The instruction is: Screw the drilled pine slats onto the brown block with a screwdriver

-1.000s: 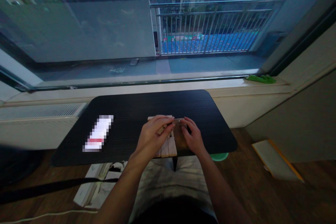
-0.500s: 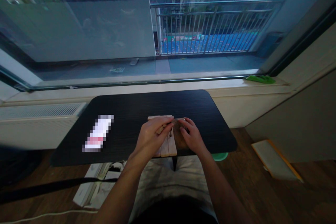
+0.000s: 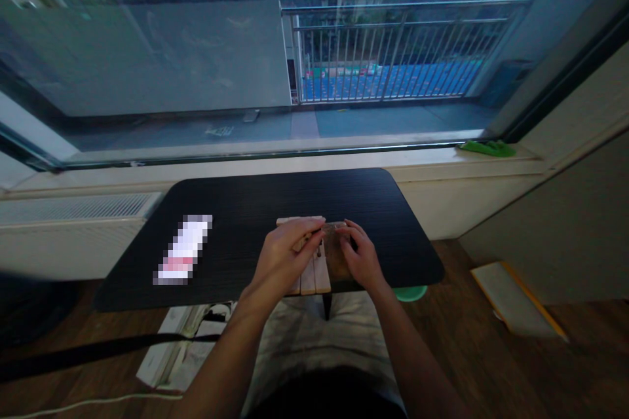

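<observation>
A pale wooden slatted board (image 3: 315,275) lies at the near edge of the black table (image 3: 246,203). My left hand (image 3: 285,255) rests over the board's left part, fingers curled and pinched on a small brown piece I cannot make out. My right hand (image 3: 361,255) sits to the right of the board, fingers bent onto a brownish flat piece (image 3: 337,255) beside the slats. Both hands meet over the board's far right corner. What sits under the fingertips is hidden.
A blurred white and red packet (image 3: 184,249) lies on the table's left part. A window sill with a green object (image 3: 487,147) runs behind the table. A radiator grille (image 3: 73,206) is at left. Papers (image 3: 515,301) lie on the wooden floor at right, a cable (image 3: 88,400) at left.
Almost nothing differs; my fingers shift very slightly over the board's far right corner. The board and the packet stay in place.
</observation>
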Action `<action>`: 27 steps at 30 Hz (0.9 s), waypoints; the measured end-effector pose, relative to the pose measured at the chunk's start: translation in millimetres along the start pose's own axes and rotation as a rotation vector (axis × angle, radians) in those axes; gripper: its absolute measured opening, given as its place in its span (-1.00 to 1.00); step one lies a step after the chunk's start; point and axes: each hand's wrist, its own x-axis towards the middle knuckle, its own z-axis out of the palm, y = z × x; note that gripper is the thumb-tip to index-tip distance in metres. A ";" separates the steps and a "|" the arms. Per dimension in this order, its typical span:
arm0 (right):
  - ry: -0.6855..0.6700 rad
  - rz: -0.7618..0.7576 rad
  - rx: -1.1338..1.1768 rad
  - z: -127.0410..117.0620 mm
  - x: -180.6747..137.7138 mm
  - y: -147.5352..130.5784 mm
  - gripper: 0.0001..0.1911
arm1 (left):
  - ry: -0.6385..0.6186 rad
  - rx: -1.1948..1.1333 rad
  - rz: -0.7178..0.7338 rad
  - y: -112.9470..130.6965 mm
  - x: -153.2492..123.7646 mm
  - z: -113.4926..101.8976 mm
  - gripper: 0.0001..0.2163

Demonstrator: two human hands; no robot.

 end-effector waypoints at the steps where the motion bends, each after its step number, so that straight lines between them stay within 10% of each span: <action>1: -0.005 -0.005 -0.002 0.0 0.2 -0.1 -0.76 | 0.001 -0.002 0.000 -0.1 -0.2 -0.2 -0.86; 27: 0.007 -0.027 -0.012 0.1 0.9 -2.1 -0.84 | 0.069 0.051 0.064 -0.9 -0.3 -0.1 -0.87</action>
